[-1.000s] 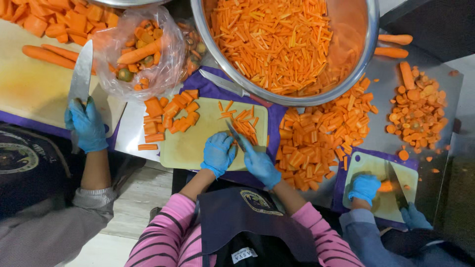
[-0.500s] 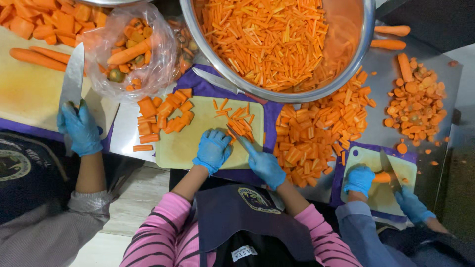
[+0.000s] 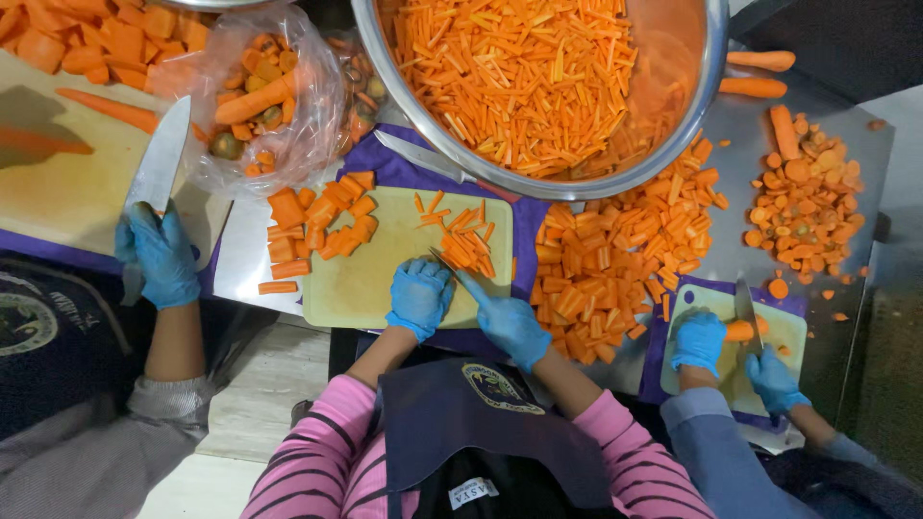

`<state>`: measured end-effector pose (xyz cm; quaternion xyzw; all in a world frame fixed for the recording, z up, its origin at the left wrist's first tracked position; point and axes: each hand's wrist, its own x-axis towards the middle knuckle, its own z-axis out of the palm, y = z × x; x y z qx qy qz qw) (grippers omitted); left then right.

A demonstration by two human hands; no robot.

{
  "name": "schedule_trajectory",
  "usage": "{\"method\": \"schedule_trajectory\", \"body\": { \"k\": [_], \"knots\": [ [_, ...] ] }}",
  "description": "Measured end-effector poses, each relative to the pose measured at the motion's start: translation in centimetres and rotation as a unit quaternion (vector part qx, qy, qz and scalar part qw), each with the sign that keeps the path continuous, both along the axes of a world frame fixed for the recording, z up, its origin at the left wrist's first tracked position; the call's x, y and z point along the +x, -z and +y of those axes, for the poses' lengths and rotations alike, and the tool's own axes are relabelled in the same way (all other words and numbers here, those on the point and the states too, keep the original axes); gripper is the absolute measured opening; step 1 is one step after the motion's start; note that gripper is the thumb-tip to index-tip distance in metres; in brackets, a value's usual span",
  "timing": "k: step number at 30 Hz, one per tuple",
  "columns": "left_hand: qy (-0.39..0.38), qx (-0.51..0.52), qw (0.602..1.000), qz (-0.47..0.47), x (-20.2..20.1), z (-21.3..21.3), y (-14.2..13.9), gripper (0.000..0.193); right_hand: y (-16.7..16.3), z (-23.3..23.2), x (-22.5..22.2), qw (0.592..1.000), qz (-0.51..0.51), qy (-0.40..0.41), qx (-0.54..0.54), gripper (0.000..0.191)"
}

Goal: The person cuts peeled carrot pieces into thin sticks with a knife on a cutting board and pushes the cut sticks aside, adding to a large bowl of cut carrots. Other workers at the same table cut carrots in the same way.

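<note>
Your left hand (image 3: 420, 296), in a blue glove, rests curled on the pale yellow-green rectangular cutting board (image 3: 370, 279), fingers together just beside a small pile of orange carrot sticks (image 3: 468, 240) at the board's far right; whether it pins a piece underneath you cannot tell. Your right hand (image 3: 512, 327), also gloved in blue, is clamped around the handle of a narrow steel knife (image 3: 450, 265), whose blade angles toward the sticks. On the board's far left lies a heap of chunky orange carrot blocks (image 3: 312, 231). Beyond the board, a clear crumpled plastic bag (image 3: 264, 101) holds carrot ends and peel scraps. To its right stands a large round stainless-steel bowl (image 3: 707, 91), filled with fine carrot sticks, with a second knife (image 3: 433, 163) lying just beside its near rim. A loose mound of thick carrot pieces (image 3: 615, 259) lies on the metal table (image 3: 870, 192) right of your board. At the left, another person's gloved hand (image 3: 159, 255) grips a broad cleaver (image 3: 159, 163) over a beige board (image 3: 67, 187). At the right, a co-worker's two gloved hands hold a carrot and a knife over a small pale board (image 3: 793, 332).
</note>
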<state>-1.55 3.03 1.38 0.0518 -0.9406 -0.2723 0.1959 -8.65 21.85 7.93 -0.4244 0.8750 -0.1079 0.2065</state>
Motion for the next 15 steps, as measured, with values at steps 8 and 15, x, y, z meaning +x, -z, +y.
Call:
{"method": "schedule_trajectory", "body": {
  "k": [8, 15],
  "knots": [
    [0.012, 0.043, 0.999, -0.002, 0.2, -0.3, -0.1, 0.019, 0.8, -0.1, 1.5, 0.983, 0.147, -0.003, -0.110, 0.070],
    [-0.009, 0.031, 0.999, -0.023, 0.2, 0.4, 0.7, 0.017, 3.6, -0.4, 3.5, 0.976, 0.211, -0.013, -0.044, 0.075]
  ]
}}
